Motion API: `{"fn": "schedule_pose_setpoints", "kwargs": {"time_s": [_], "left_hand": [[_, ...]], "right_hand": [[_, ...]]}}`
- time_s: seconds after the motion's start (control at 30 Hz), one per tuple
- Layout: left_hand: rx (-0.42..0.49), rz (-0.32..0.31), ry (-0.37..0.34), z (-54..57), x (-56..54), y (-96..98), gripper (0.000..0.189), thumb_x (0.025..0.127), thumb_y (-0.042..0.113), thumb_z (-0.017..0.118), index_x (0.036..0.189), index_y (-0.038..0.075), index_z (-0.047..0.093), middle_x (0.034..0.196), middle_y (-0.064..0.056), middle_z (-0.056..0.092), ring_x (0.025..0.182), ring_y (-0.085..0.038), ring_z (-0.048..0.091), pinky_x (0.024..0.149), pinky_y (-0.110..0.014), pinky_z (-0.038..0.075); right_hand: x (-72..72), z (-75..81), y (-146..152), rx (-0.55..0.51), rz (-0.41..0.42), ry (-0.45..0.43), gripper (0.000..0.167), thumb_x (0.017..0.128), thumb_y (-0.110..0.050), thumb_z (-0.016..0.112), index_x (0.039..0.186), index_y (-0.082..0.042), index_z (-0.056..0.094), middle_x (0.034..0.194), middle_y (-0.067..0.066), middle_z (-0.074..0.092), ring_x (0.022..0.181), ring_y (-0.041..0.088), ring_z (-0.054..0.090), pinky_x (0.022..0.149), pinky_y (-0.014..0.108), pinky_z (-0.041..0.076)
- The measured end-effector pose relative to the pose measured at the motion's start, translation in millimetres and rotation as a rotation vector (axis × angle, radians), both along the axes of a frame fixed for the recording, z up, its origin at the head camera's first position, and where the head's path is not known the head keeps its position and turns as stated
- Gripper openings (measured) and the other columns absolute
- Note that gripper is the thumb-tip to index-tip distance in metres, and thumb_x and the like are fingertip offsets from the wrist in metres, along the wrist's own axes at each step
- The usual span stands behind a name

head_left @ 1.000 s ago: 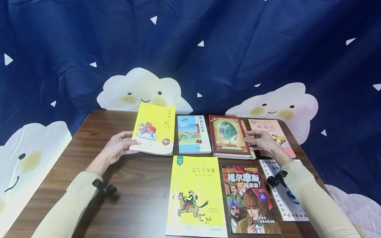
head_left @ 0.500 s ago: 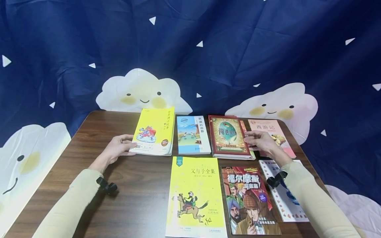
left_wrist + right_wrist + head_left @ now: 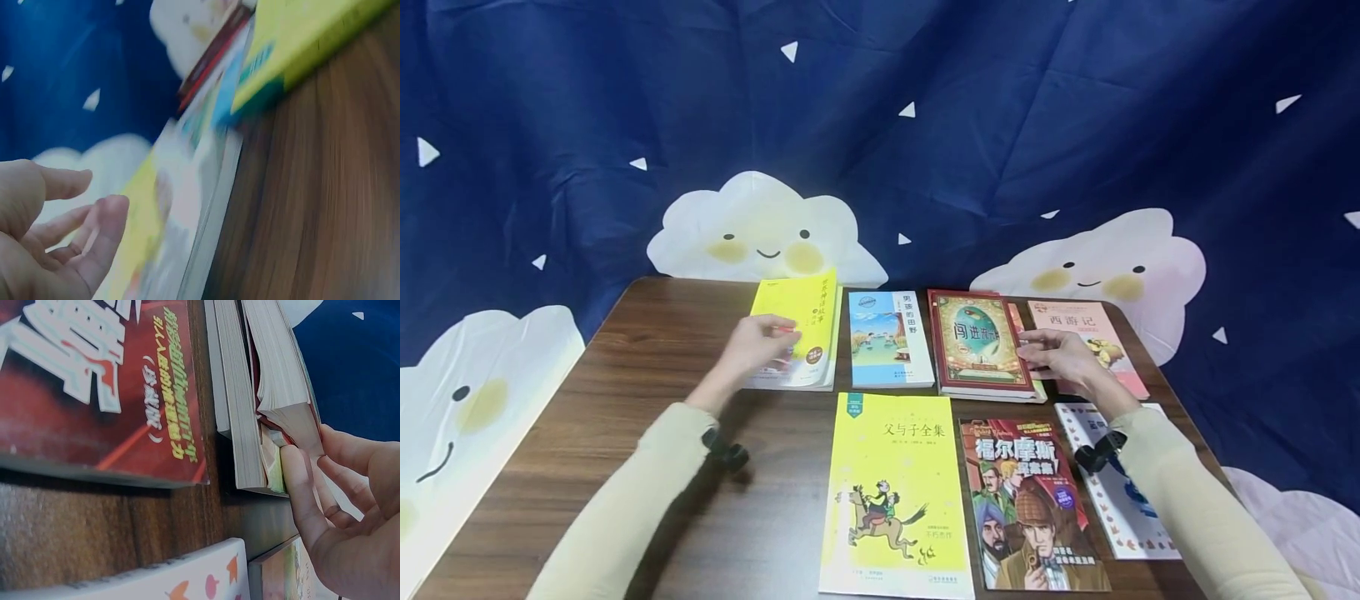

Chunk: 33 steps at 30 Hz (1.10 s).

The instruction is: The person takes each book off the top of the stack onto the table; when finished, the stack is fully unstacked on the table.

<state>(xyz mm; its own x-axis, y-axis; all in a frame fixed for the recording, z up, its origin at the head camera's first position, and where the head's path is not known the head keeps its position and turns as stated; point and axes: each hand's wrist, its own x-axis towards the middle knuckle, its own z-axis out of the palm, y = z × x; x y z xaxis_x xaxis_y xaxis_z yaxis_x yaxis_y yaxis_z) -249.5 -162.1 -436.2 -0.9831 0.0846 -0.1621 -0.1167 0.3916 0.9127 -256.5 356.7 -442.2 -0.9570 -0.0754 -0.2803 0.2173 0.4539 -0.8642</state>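
Note:
My left hand (image 3: 756, 342) hovers over a yellow paperback book (image 3: 818, 329) at the back left of the table, covering part of its picture. In the left wrist view, thumb and loosely bent fingers (image 3: 106, 228) stand apart with nothing between them, beside the blurred yellow cover (image 3: 140, 215). My right hand (image 3: 1060, 358) pinches the right edge of a dark red book with a green oval (image 3: 977, 337). That book lies on top of other books; the right wrist view shows thumb and fingers (image 3: 344, 450) at its corner, its pages (image 3: 281, 356) slightly lifted from the book below.
Between them lies a blue-and-white book (image 3: 880, 337). A pink book (image 3: 1086, 321) is at the back right. Nearer are a large yellow book (image 3: 895, 467), a detective-cover book (image 3: 1030, 500) and a white book (image 3: 1120, 492). A blue cloud-print cloth (image 3: 925, 150) hangs behind the table (image 3: 737, 517).
The yellow book was lowered flat at the back left. My left hand has let go of its left edge and moved right, over its cover. My right hand has stayed on the dark red book.

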Motion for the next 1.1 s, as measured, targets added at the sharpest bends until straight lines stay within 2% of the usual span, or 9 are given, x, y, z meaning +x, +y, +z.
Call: {"fn": "schedule_pose_setpoints", "kwargs": {"time_s": [0.17,0.23,0.33,0.47,0.57,0.77,0.93,1.1], "left_hand": [[0.203,-0.051,-0.093,-3.5,-4.4,70.0,0.043,0.100,0.015,0.074,0.138,-0.001,0.063,0.120,-0.028,0.074,0.069,-0.018,0.073,0.068,-0.032,0.070],[0.255,-0.069,-0.128,-5.3,-4.4,95.0,0.042,0.099,0.014,0.074,0.137,0.000,0.064,0.118,-0.027,0.075,0.068,-0.019,0.073,0.066,-0.032,0.069],[0.298,-0.101,-0.146,-9.0,-3.8,125.3,0.040,0.099,0.014,0.074,0.136,0.000,0.064,0.114,-0.024,0.077,0.068,-0.017,0.073,0.066,-0.032,0.069],[0.312,-0.148,-0.164,-13.3,-2.1,155.4,0.043,0.099,0.016,0.074,0.137,-0.001,0.063,0.107,-0.022,0.079,0.067,-0.014,0.072,0.068,-0.031,0.069],[0.330,-0.168,-0.197,-15.1,-1.4,174.1,0.045,0.099,0.015,0.075,0.139,-0.001,0.061,0.106,-0.022,0.078,0.067,-0.015,0.071,0.068,-0.031,0.069],[0.343,-0.140,-0.227,-19.1,-2.1,202.1,0.043,0.097,0.013,0.078,0.135,0.001,0.064,0.108,-0.020,0.079,0.064,-0.018,0.070,0.064,-0.031,0.069],[0.330,-0.106,-0.216,-23.5,-4.5,213.7,0.041,0.093,0.014,0.082,0.129,0.003,0.066,0.098,-0.014,0.077,0.062,-0.016,0.068,0.059,-0.029,0.067],[0.348,-0.070,-0.214,-25.1,-6.2,219.5,0.044,0.087,0.011,0.088,0.123,0.002,0.065,0.093,-0.018,0.076,0.057,-0.016,0.067,0.054,-0.029,0.065]], "right_hand": [[-0.3,0.3,0,0.004,0.006,-0.009,0.065,0.103,-0.024,0.071,0.156,0.003,0.044,0.106,-0.010,0.071,0.088,0.003,0.071,0.082,0.026,0.068],[-0.3,0.3,0,0.009,0.007,-0.009,0.065,0.103,-0.024,0.071,0.156,0.002,0.044,0.109,-0.008,0.071,0.088,0.003,0.071,0.083,0.026,0.068],[-0.3,0.3,-1,0.015,0.008,-0.007,0.065,0.103,-0.025,0.071,0.156,0.002,0.044,0.113,-0.005,0.071,0.089,0.003,0.071,0.083,0.026,0.068],[-0.2,0.7,-1,0.010,0.007,-0.007,0.065,0.104,-0.025,0.070,0.156,0.003,0.044,0.111,-0.006,0.072,0.088,0.003,0.071,0.083,0.026,0.068],[0.4,1.5,-1,0.006,0.003,-0.009,0.065,0.103,-0.025,0.070,0.156,0.003,0.044,0.106,-0.010,0.071,0.088,0.003,0.071,0.083,0.026,0.068],[1.5,2.9,-3,0.003,-0.006,-0.013,0.065,0.103,-0.024,0.071,0.156,0.003,0.044,0.101,-0.012,0.071,0.087,0.004,0.071,0.082,0.026,0.068],[1.9,2.9,-3,0.005,-0.013,-0.011,0.065,0.103,-0.024,0.071,0.156,0.002,0.045,0.105,-0.008,0.071,0.087,0.003,0.071,0.082,0.026,0.068],[3.2,2.1,-4,0.016,-0.020,0.000,0.063,0.103,-0.024,0.070,0.155,0.002,0.046,0.107,-0.007,0.070,0.087,0.003,0.071,0.081,0.026,0.068]]}}
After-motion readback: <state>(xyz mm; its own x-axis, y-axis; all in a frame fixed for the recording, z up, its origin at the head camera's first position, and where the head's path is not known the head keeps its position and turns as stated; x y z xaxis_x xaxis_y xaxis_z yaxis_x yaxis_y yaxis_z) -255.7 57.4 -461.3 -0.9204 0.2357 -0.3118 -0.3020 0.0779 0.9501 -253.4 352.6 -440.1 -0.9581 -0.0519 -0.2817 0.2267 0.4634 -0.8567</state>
